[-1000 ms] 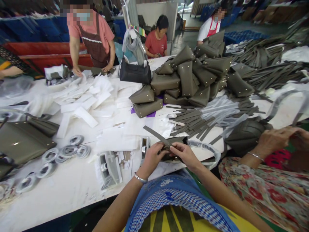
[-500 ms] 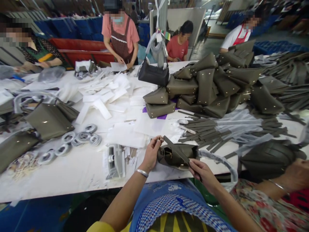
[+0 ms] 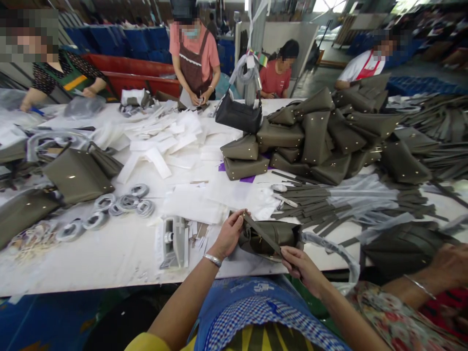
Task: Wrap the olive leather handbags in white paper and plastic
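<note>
An olive strap (image 3: 263, 233) runs slantwise across an open olive handbag (image 3: 283, 234) on the table in front of me. My left hand (image 3: 231, 231) pinches the strap's upper end, where a small metal ring or buckle shows at the bag's left side. Closed on the strap's lower end is my right hand (image 3: 298, 263), over the bag's near edge. From the bag's right side a plastic-wrapped handle (image 3: 345, 256) curves out over the table edge. The bag's inside is mostly dark.
Several olive bags (image 3: 281, 134) lie piled beyond the strap bundle (image 3: 314, 200). White sheets (image 3: 164, 141), tape rolls (image 3: 127, 204) and a tape dispenser (image 3: 173, 241) lie left. A co-worker's arm (image 3: 420, 280) is close on my right. Other people stand across the white table (image 3: 120, 258).
My right hand has moved slightly left and up along with the strap's lower end. My left hand stays at the upper end. The view has shifted a little.
</note>
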`<action>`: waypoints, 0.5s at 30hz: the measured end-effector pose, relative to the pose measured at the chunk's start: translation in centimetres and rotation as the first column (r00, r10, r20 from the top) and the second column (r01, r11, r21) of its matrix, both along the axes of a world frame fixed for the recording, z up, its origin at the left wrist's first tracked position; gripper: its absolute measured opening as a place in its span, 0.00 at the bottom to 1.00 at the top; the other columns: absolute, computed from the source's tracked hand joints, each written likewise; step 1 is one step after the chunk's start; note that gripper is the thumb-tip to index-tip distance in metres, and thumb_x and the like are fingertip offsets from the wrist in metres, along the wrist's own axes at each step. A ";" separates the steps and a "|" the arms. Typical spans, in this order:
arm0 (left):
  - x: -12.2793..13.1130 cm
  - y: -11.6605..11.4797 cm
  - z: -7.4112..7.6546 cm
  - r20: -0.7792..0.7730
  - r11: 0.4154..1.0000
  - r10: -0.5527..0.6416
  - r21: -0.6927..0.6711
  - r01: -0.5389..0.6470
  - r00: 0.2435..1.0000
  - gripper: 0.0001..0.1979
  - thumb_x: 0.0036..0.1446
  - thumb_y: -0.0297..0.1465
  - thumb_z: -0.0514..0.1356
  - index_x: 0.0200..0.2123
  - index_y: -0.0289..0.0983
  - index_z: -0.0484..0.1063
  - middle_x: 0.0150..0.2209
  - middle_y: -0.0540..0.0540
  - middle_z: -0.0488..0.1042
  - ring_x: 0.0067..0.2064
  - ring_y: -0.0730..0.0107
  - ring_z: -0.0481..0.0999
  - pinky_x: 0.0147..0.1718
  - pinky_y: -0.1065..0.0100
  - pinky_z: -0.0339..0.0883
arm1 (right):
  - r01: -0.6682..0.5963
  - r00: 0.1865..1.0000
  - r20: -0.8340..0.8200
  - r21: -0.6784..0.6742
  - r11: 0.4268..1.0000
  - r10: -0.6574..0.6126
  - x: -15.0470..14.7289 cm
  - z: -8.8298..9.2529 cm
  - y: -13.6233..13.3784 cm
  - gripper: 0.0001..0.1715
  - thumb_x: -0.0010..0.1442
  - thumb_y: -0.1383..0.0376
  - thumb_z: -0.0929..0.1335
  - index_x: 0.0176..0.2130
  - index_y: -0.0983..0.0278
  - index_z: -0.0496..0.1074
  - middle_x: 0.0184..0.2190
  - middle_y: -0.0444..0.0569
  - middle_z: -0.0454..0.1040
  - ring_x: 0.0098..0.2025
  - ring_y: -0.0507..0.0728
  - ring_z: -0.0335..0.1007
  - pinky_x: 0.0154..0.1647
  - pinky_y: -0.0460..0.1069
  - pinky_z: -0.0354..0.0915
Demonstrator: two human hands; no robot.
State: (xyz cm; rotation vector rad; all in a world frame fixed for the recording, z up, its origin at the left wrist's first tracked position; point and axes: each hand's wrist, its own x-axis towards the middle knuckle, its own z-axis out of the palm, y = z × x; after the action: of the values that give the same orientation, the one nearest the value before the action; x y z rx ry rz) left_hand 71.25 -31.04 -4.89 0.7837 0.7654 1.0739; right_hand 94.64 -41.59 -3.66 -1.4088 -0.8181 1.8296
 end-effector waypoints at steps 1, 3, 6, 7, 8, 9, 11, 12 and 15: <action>-0.1 -0.1 0.1 -0.026 0.999 -0.032 0.022 0.033 0.999 0.23 0.59 0.45 0.62 0.53 0.40 0.74 0.53 0.41 0.76 0.54 0.61 0.73 0.57 0.60 0.62 | -0.006 1.000 -0.003 0.004 1.000 0.006 -0.1 -0.1 0.2 0.23 0.60 0.48 0.70 0.31 0.64 0.64 0.19 0.36 0.55 0.17 0.44 0.40 0.18 0.44 0.34; -0.1 -0.2 0.5 -0.095 0.990 -0.112 0.074 0.119 0.989 0.23 0.59 0.45 0.62 0.53 0.38 0.75 0.51 0.40 0.77 0.53 0.59 0.74 0.56 0.58 0.63 | -0.019 1.000 -0.005 0.033 0.999 0.019 -0.5 0.1 1.0 0.23 0.60 0.48 0.70 0.31 0.64 0.65 0.18 0.36 0.55 0.17 0.44 0.40 0.18 0.44 0.35; 0.4 -0.3 1.6 -0.233 0.946 -0.245 0.157 0.285 0.941 0.19 0.57 0.42 0.65 0.47 0.36 0.78 0.46 0.41 0.79 0.51 0.56 0.75 0.55 0.57 0.64 | -0.018 0.998 0.068 0.125 0.992 0.010 -1.7 1.1 2.9 0.25 0.61 0.45 0.68 0.39 0.64 0.70 0.20 0.38 0.61 0.17 0.45 0.42 0.17 0.44 0.37; 0.7 -0.3 1.9 -0.281 0.924 -0.280 0.182 0.338 0.918 0.18 0.55 0.41 0.66 0.45 0.37 0.79 0.44 0.42 0.80 0.50 0.55 0.75 0.54 0.57 0.65 | -0.010 0.992 0.126 0.156 0.988 -0.010 -2.2 1.6 3.6 0.27 0.62 0.44 0.66 0.45 0.63 0.71 0.21 0.40 0.64 0.16 0.46 0.45 0.16 0.44 0.40; 1.1 -0.3 2.2 -0.328 0.903 -0.300 0.205 0.377 0.896 0.16 0.54 0.40 0.66 0.43 0.37 0.80 0.43 0.43 0.80 0.48 0.55 0.76 0.53 0.57 0.65 | -0.006 0.980 0.196 0.196 0.981 -0.033 -2.6 2.0 4.2 0.29 0.62 0.43 0.65 0.51 0.61 0.70 0.24 0.41 0.67 0.17 0.47 0.48 0.16 0.44 0.44; 1.5 -0.2 2.5 -0.373 0.888 -0.301 0.226 0.401 0.878 0.15 0.53 0.39 0.67 0.42 0.37 0.80 0.43 0.43 0.80 0.47 0.56 0.76 0.53 0.57 0.65 | -0.014 0.960 0.274 0.252 0.968 -0.057 -3.1 2.4 4.9 0.32 0.63 0.43 0.64 0.57 0.58 0.67 0.27 0.42 0.69 0.18 0.49 0.55 0.17 0.44 0.51; 2.3 0.1 2.7 -0.451 0.874 -0.267 0.259 0.411 0.852 0.12 0.52 0.37 0.67 0.39 0.38 0.80 0.42 0.44 0.80 0.46 0.56 0.75 0.51 0.59 0.65 | -0.092 0.891 0.443 0.400 0.912 -0.105 -3.9 3.0 5.9 0.35 0.62 0.45 0.65 0.63 0.55 0.62 0.37 0.46 0.74 0.30 0.55 0.69 0.28 0.48 0.66; 2.7 0.2 2.7 -0.485 0.873 -0.243 0.270 0.407 0.840 0.11 0.52 0.36 0.67 0.37 0.38 0.80 0.40 0.44 0.79 0.44 0.57 0.74 0.50 0.59 0.65 | -0.154 0.842 0.523 0.467 0.871 -0.132 -4.3 3.1 6.3 0.36 0.61 0.47 0.67 0.64 0.54 0.60 0.44 0.48 0.74 0.39 0.59 0.72 0.38 0.52 0.69; 3.5 0.7 2.2 -0.558 0.870 -0.204 0.273 0.410 0.804 0.06 0.50 0.32 0.65 0.32 0.36 0.77 0.33 0.45 0.77 0.38 0.60 0.73 0.44 0.61 0.66 | -0.284 0.688 0.687 0.551 0.785 -0.233 -5.2 3.1 7.2 0.32 0.61 0.53 0.68 0.62 0.58 0.64 0.57 0.54 0.68 0.55 0.64 0.67 0.57 0.58 0.64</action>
State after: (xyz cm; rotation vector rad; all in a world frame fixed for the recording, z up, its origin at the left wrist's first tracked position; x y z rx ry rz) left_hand 74.76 -30.30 -2.67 1.5268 0.8391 0.7123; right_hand 89.45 -34.39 -0.60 -1.6336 -1.6751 0.7623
